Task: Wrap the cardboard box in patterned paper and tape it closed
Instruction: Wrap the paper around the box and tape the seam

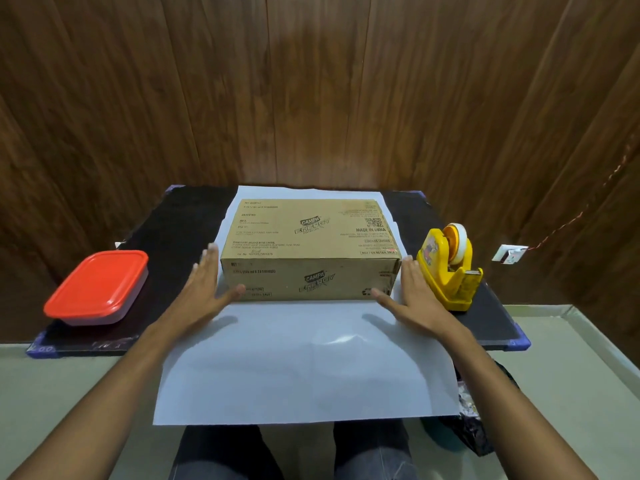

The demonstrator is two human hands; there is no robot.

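Cardboard is sitting between our 2 palms: we are flattening the left hand (207,285) against the left end of the cardboard box (308,247) and the right hand (412,296) against its right end, fingers straight, gripping nothing, probably to square it on the sheet. The box is resting on the paper (304,362), white side up, whose near edge is overhanging the black table (491,323). A yellow tape dispenser (450,268) is waiting just right of our right hand; a red-lidded container (98,287) is sitting well left. Nothing is blocking the fold.
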